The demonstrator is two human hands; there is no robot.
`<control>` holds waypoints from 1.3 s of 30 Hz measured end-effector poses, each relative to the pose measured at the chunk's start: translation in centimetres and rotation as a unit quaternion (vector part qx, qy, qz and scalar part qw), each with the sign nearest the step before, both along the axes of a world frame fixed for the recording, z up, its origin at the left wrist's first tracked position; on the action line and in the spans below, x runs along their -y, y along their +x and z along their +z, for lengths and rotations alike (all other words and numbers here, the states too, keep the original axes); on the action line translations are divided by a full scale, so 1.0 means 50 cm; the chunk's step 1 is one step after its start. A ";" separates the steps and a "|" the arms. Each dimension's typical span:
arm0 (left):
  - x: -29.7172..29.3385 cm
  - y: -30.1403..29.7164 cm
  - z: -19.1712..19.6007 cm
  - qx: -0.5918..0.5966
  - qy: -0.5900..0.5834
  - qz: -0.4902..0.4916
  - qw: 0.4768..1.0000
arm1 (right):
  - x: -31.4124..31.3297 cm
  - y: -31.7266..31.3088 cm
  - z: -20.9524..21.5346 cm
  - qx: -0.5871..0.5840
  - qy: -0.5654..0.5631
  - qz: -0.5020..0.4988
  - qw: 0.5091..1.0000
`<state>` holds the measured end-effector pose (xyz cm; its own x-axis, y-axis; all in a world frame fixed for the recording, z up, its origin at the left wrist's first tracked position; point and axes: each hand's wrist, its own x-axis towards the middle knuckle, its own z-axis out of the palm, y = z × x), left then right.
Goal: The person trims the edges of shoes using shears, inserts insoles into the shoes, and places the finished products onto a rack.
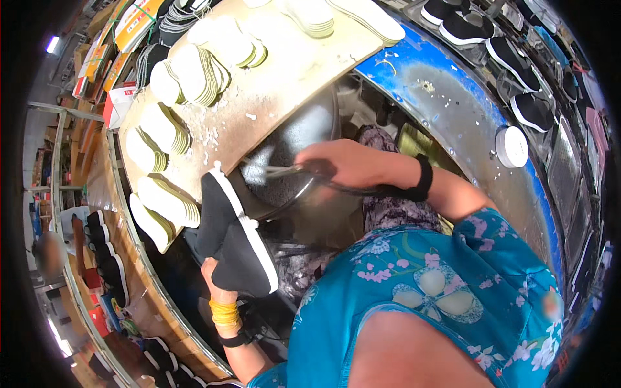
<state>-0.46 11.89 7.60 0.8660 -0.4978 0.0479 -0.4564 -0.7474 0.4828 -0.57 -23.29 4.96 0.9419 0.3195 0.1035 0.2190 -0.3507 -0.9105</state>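
My left hand (212, 279) is closed on a pair of black shoes (249, 262) with white soles, held sideways with the soles facing right. One shoe lies partly behind the other, and its end reaches the near edge of the worktable. To their right, my right hand (339, 163) is closed around a slim metal-tipped tool (283, 171), its tip pointing left towards the shoes. Motion smears the tool, so its exact kind cannot be made out. A dark curved strip or cord (294, 197) hangs below that hand.
Several stacks of pale insoles (204, 74) cover the light worktable (272, 97), among white scraps. On the right, a white round lid or jar (511, 147) sits on a blue-edged metal table (446, 90). Black shoes (511, 61) line a rack beyond. Shelves with more shoes (113, 278) stand left.
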 end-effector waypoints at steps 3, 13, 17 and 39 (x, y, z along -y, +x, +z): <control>-0.019 -0.030 0.010 -0.063 -0.011 0.013 0.998 | -0.031 0.014 0.033 0.159 -0.069 0.044 0.984; -0.025 -0.033 -0.032 -0.031 -0.043 0.023 0.998 | 0.004 -0.057 -0.010 -0.088 -0.206 0.070 0.972; -0.006 -0.011 -0.027 -0.051 -0.003 0.063 0.997 | 0.018 -0.109 -0.020 0.008 -0.099 0.064 0.993; 0.071 -0.031 -0.077 -0.034 0.050 0.037 0.997 | -0.078 -0.078 0.012 0.096 -0.220 0.051 0.969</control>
<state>-2.04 8.35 3.73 0.9004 -0.4312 -0.0587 -0.3663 -0.8237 0.4329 -4.48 -19.41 5.55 0.8797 0.4636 0.1059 0.4237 -0.6630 -0.6172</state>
